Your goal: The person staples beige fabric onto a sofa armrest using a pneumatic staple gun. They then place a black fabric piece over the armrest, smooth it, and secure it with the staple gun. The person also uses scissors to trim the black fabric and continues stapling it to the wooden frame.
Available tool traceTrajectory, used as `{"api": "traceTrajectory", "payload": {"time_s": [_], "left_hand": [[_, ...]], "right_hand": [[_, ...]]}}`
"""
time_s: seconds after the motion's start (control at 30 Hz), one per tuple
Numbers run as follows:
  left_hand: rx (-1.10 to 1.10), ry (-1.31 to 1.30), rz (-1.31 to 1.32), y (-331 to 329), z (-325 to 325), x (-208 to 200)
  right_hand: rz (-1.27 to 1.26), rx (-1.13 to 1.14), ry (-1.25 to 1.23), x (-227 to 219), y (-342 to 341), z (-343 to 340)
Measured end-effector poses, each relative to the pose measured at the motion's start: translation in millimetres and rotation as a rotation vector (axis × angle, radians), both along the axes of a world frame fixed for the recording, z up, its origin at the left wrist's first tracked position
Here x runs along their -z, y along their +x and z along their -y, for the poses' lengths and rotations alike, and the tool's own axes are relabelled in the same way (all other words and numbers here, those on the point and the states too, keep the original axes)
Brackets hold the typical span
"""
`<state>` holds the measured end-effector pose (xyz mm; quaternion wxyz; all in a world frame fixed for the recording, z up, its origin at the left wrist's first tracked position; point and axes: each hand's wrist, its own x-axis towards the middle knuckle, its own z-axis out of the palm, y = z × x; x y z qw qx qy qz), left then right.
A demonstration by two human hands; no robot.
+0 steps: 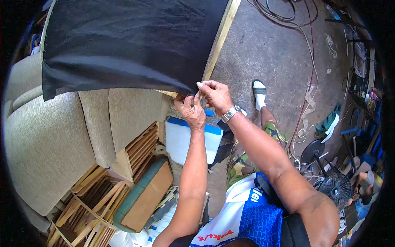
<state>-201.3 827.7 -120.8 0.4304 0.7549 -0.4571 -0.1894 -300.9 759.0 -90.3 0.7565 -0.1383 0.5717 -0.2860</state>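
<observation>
A large sheet of black fabric [131,45] lies over the underside of a piece of furniture with a pale wooden frame edge [218,53]. Its near right corner is between my hands. My left hand [191,110] is closed with thumb and fingers pinching the fabric at that corner. Just to the right, my right hand [217,97] is closed in a pinch at the fabric's edge by the wood. Its fingertips overlap the corner, so anything small between them cannot be made out. Grey-beige upholstery [53,127] shows below the fabric's loose near edge.
Wooden slatted frames [88,206] and a green cushioned panel [144,195] stand at lower left. A white and blue piece [191,142] lies beneath my hands. Hoses [284,18] and cables run across the concrete floor [279,70]. A black fan [336,190] stands at right.
</observation>
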Motion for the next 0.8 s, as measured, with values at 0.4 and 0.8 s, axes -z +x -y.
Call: {"api": "traceTrajectory", "payload": {"time_s": [0.4, 0.8], "left_hand": [[0.656, -0.127, 0.733, 48, 39, -107], [1.311, -0.05, 1.203, 70, 136, -110]], "right_hand": [[0.076, 0.111, 0.022, 20, 5, -2], [-0.021, 0.128, -0.314, 35, 2, -17]]}}
